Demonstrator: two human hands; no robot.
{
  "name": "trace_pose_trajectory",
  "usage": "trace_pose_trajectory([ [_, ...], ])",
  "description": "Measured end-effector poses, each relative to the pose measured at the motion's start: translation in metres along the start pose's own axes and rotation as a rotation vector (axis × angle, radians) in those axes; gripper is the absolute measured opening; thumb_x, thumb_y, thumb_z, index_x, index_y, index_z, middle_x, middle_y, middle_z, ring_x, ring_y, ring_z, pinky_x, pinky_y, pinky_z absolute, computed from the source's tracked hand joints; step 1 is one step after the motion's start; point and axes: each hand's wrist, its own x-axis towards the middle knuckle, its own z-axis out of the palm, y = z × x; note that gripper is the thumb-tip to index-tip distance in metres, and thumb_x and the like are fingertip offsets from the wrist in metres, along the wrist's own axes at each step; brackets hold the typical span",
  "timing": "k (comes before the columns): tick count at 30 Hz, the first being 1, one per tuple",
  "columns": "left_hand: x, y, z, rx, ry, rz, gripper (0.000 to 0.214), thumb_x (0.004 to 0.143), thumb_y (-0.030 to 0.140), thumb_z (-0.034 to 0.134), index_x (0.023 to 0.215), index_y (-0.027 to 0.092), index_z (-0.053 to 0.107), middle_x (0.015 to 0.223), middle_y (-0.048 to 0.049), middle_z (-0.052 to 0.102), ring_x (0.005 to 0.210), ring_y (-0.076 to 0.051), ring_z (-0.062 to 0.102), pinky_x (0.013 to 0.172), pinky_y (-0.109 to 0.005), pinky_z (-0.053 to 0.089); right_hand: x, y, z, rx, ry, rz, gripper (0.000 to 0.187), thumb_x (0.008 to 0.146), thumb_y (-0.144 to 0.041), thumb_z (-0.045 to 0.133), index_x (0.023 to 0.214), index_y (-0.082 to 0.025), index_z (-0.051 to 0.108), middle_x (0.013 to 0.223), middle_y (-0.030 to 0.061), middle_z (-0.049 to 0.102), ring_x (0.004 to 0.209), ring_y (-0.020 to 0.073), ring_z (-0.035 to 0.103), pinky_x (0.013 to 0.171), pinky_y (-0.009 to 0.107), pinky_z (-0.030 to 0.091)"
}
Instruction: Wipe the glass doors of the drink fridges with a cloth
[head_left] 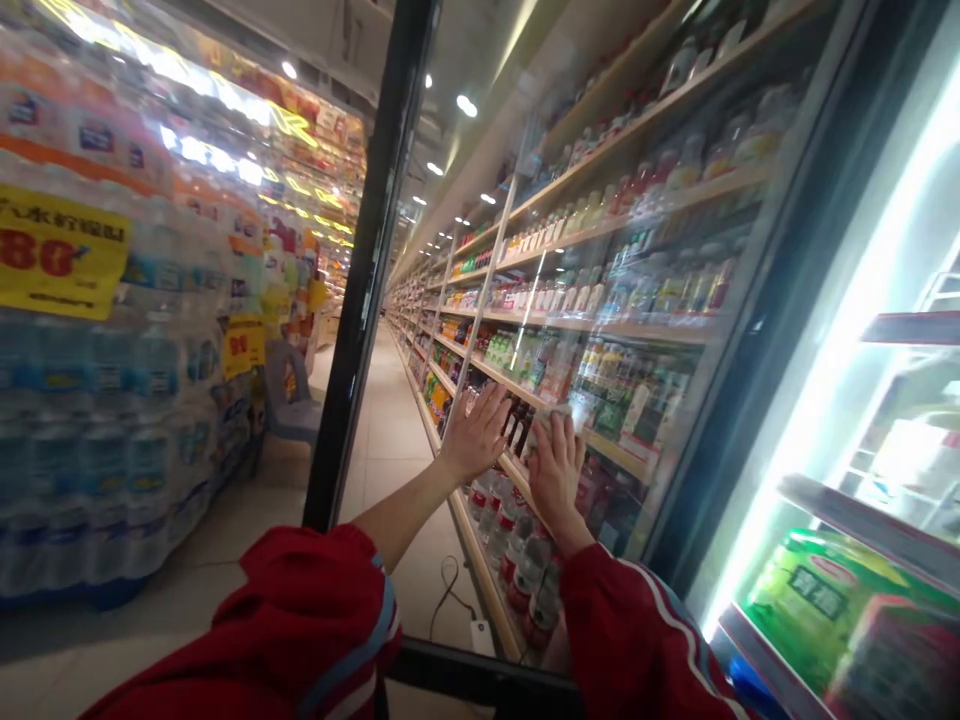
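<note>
Both my hands rest on the glass door (420, 250) of a store cooler, which stands swung out into the aisle. My left hand (476, 435) lies flat on the pane with its fingers spread. Beside it my right hand (556, 470) also lies flat on the glass, fingers stretched upward and close together. A pale patch sits at its fingertips; I cannot make out what it is. Both arms wear red sleeves (300, 630) with stripes. Through the glass I see long shelves of bottled drinks (600, 300).
The open cooler (885, 330) at the right is brightly lit, with green packs (810, 600) on a low shelf. Stacked packs of bottled water (112, 420) with yellow price signs (60, 255) fill the left. A grey chair (289, 395) stands in the tiled aisle.
</note>
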Motion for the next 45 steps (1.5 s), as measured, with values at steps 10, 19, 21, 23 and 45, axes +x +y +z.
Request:
trace_pose_trajectory([
  [10,-0.023,-0.03,-0.008,0.067,-0.035,-0.093,0.052,0.09,0.031,0.039,0.138,0.011,0.035,0.145,-0.0146,0.036,0.14,-0.024,0.02,0.113,-0.05,0.013,0.017,0.016,0.0,-0.028,0.085,0.14,0.045,0.089,-0.02,0.038,0.133,-0.018,0.045,0.145,0.0148,0.037,0.14,0.0272,0.018,0.108,0.056,0.019],
  [19,-0.035,-0.039,-0.014,0.085,-0.048,-0.117,0.055,0.088,0.035,0.043,0.138,0.011,0.034,0.145,-0.0159,0.035,0.14,-0.025,0.021,0.113,-0.05,0.015,0.006,-0.047,0.018,0.035,-0.068,-0.176,0.043,0.086,-0.014,0.043,0.128,-0.022,0.05,0.14,0.0108,0.045,0.141,0.0245,0.018,0.11,0.052,0.016],
  [21,-0.037,-0.046,-0.017,0.093,-0.049,-0.137,0.056,0.088,0.034,0.044,0.138,0.011,0.034,0.145,-0.0163,0.035,0.14,-0.025,0.02,0.113,-0.05,0.014,0.01,-0.041,0.016,0.039,-0.053,-0.146,0.043,0.087,-0.015,0.041,0.129,-0.022,0.05,0.14,0.0108,0.045,0.14,0.0241,0.02,0.11,0.053,0.015],
  [23,-0.041,-0.053,-0.019,0.093,-0.048,-0.156,0.057,0.086,0.032,0.045,0.138,0.011,0.034,0.145,-0.0161,0.034,0.14,-0.025,0.019,0.114,-0.051,0.013,0.019,-0.028,0.012,0.035,-0.004,-0.05,0.045,0.088,-0.018,0.039,0.132,-0.022,0.047,0.142,0.0119,0.042,0.14,0.0249,0.02,0.109,0.054,0.016],
  [45,-0.065,-0.072,-0.019,0.107,0.015,-0.288,0.055,0.089,0.031,0.038,0.139,0.012,0.029,0.145,-0.0173,0.034,0.139,-0.025,0.021,0.112,-0.052,0.015,0.032,-0.062,0.018,0.003,-0.014,-0.133,0.04,0.088,-0.016,0.042,0.126,-0.018,0.051,0.139,0.0138,0.046,0.141,0.0243,0.016,0.11,0.051,0.016],
])
